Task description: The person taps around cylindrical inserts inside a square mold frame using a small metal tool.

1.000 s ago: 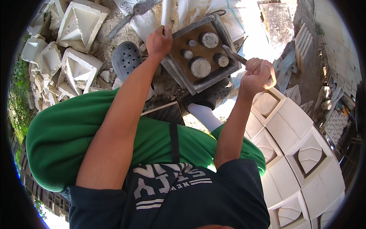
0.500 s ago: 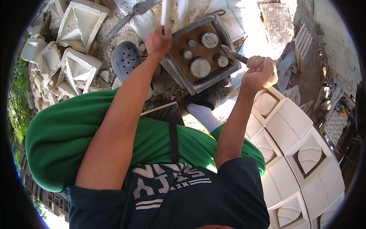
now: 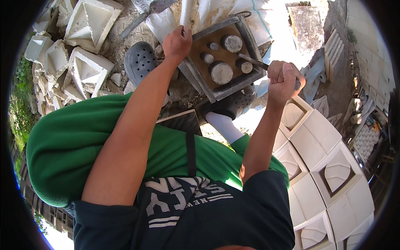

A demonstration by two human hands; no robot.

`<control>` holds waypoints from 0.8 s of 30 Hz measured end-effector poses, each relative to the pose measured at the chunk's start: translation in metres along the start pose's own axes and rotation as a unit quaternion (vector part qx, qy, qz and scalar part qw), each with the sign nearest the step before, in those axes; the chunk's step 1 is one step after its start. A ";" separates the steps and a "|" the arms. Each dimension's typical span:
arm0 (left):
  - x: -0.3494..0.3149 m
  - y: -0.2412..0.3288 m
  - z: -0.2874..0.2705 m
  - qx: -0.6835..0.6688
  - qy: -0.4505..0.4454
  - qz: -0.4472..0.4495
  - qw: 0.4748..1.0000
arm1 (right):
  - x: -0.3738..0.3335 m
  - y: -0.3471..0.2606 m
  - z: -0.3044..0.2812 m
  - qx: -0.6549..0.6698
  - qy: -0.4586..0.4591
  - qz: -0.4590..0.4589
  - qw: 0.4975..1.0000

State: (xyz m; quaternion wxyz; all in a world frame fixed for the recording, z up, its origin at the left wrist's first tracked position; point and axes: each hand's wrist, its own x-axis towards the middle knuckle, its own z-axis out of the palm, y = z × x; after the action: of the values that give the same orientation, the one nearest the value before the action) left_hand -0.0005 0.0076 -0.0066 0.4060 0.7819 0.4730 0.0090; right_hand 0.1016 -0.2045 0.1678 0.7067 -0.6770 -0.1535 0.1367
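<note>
A grey square mould box (image 3: 206, 89) lies tilted in front of me. Its inside holds a smooth brown layer (image 3: 228, 45), from which several round grey cylinders of different sizes stand up. My right hand (image 3: 283, 79) is closed round the handle of a narrow-bladed trowel (image 3: 259, 63). The blade reaches over the box's right side, its tip between two cylinders at the brown layer; I cannot tell whether it touches. My left hand (image 3: 177, 43) is closed at the box's upper left corner. What its fingers grip is hidden.
Broken white cast pieces (image 3: 89, 68) are heaped at the left. Pale moulded blocks (image 3: 312, 137) stand stacked at the lower right. White sacking (image 3: 250, 14) lies behind the box. My feet, in grey clogs (image 3: 141, 62), flank the box; a wooden board (image 3: 307, 25) lies at the far right.
My right hand has turned, and the trowel's blade now shows thinner, its tip slightly further left and lower against the cylinders. My left hand stays at the box's corner.
</note>
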 end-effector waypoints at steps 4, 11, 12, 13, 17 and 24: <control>0.001 -0.003 0.002 -0.003 0.001 0.020 1.000 | 0.008 0.021 0.002 -0.087 -0.031 0.014 0.996; 0.000 0.002 0.001 -0.001 -0.014 0.000 1.000 | 0.007 0.025 -0.002 -0.183 -0.113 0.027 0.976; 0.000 0.001 0.002 -0.010 -0.004 0.001 1.000 | 0.009 0.022 0.002 -0.148 -0.098 0.030 0.984; -0.001 -0.001 0.002 -0.019 0.005 0.002 1.000 | 0.011 0.022 0.002 -0.149 -0.098 0.030 0.984; 0.000 -0.002 -0.001 -0.010 0.004 0.006 1.000 | 0.008 0.008 -0.005 0.026 0.000 -0.027 0.999; -0.001 0.000 0.001 -0.018 0.003 0.006 1.000 | 0.014 0.017 -0.011 -0.051 -0.098 0.002 0.994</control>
State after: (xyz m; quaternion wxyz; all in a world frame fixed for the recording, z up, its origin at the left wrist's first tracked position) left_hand -0.0009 0.0065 -0.0068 0.4187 0.7772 0.4693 0.0220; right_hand 0.1193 -0.2080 0.1511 0.6524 -0.6961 -0.2269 0.1957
